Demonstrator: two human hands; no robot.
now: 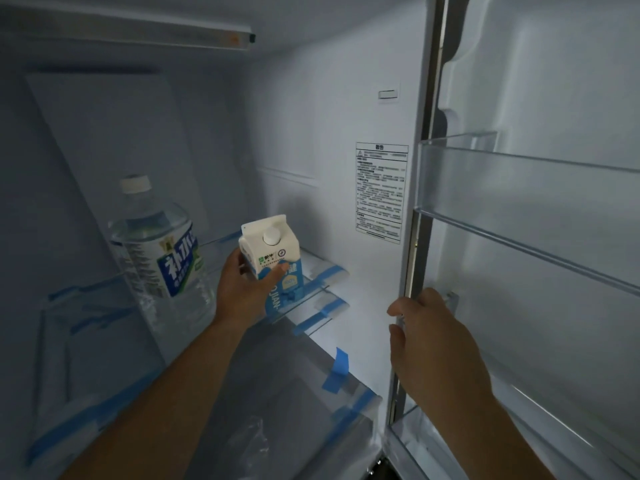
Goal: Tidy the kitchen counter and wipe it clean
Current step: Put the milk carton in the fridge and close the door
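Observation:
I am looking into an open fridge. My left hand (244, 289) is shut on a small white and blue milk carton (273, 258) with a round white cap, holding it upright over the glass shelf (311, 299). My right hand (429, 337) grips the inner edge of the open fridge door (412, 271) at the right. A large clear water bottle (159, 251) with a green and blue label stands on the same shelf, left of the carton.
Blue tape strips (337, 372) hold the shelves and a lower drawer (242, 410) in place. Clear door bins (519, 202) line the open door at right. A warning label (381, 192) is stuck on the right inner wall.

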